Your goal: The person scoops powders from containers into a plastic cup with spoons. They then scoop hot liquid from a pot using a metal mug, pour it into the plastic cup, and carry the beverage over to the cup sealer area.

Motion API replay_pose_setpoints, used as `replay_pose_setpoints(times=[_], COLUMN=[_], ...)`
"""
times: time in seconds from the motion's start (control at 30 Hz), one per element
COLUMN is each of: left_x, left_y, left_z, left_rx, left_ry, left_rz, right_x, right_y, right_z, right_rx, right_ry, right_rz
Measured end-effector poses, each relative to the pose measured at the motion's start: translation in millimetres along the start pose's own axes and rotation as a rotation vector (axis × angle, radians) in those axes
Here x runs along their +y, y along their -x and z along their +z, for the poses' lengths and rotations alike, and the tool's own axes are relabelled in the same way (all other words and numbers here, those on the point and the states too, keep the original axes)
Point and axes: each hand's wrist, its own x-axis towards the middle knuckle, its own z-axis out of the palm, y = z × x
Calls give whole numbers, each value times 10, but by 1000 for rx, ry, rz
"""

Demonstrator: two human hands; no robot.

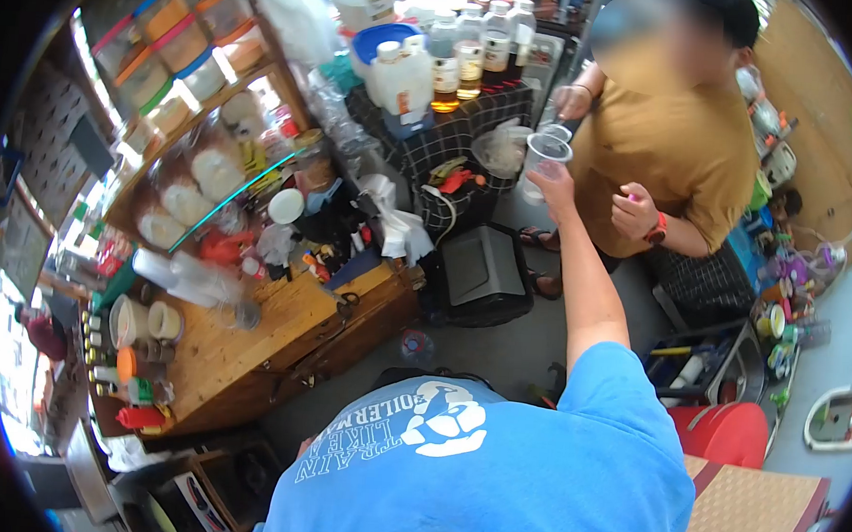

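Note:
My right hand (554,181) is stretched out ahead of me, with its fingers wrapped round a clear plastic cup (544,154). A second clear rim (556,133) shows just behind that cup, close to a co-worker's hand (573,102); whether that hand grips it I cannot make out. The co-worker, in a tan shirt (662,149), stands facing me. Something small and pink sits in the fingers of the co-worker's other hand (634,212), which wears a red watch. My left hand is out of sight below my blue shirt (491,485).
Bottles of dark and amber liquid (468,59) and a white jug (401,79) stand on a checkered cloth. At left is a wooden counter (236,337) with stacked plastic cups (186,276). A black bin (484,274) occupies the floor; a red stool (728,433) is at right.

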Motion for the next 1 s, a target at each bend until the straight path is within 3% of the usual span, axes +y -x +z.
replay_pose_setpoints(times=[0.07, 0.17, 0.2, 0.23, 0.27, 0.33, 0.43, 0.5, 0.63, 0.67, 0.7, 0.73, 0.77, 0.87, 1.0], left_x=[-209, -504, -437, -448, -109, -112, -429, -508, -669, -736, -823, -899, -938, -1091, -1598], left_y=[0, -77, 132, 12, 332, 516, 592, 720, 1047, 1151, 1234, 1313, 1399, 1697, 2011], left_z=[73, 245, 319, 333, 195, 284, 753, 970, 1375, 1483, 1564, 1638, 1697, 1818, 2211], left_rx=[3, 46, 169, 87, 89, 120, 243, 240, 303, 325, 341, 353, 364, 418, 514], left_ry=[-9, -57, 120, -121, -38, -22, 135, 273, 559, 619, 637, 652, 662, 695, 814], left_rz=[22, 125, 134, 9, -106, -167, -173, -251, -516, -559, -580, -599, -613, -656, -753], right_x=[-158, -46, -114, -238, 80, -3, -401, -1012, -1439, -1414, -1408, -1282, -1256, -1078, -576], right_y=[122, 197, 270, 400, 312, 442, 712, 1130, 1727, 1931, 2119, 2402, 2708, 3671, 4613], right_z=[26, 6, 28, 132, -21, -32, 83, 585, 1810, 2165, 2537, 2920, 3254, 4099, 5121], right_rx=[-29, -76, -86, -57, -180, -270, -594, -722, -1313, -1406, -1434, -1617, -1711, -1773, -1816], right_ry=[92, -34, 16, -112, 155, -150, -332, -372, -484, -503, -315, -459, -422, -368, -233], right_rz=[71, -9, -6, 47, -206, 4, -14, 3, 12, 58, 281, 132, 203, 441, 368])
